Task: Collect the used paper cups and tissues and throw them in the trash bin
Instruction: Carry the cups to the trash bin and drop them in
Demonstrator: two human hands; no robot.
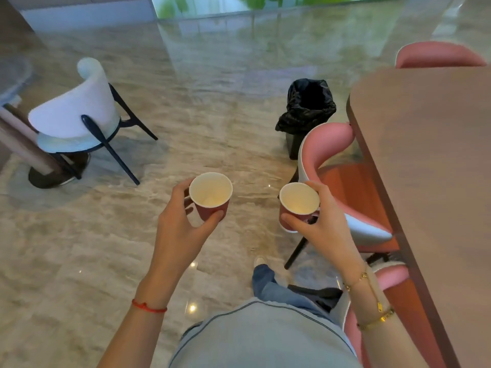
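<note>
head | left grip [183,216] grasps paper cup [210,195]; right grip [321,221] grasps second cup [299,204] | both short of trash bin [308,107] | collected, not yet thrown; tissues unseen

trash bin [295,144] — base behind pink chair [326,144] | table [425,155] — cut off right

red string bracelet [148,307], gold bracelets [375,320], blue jeans [268,286].
</note>
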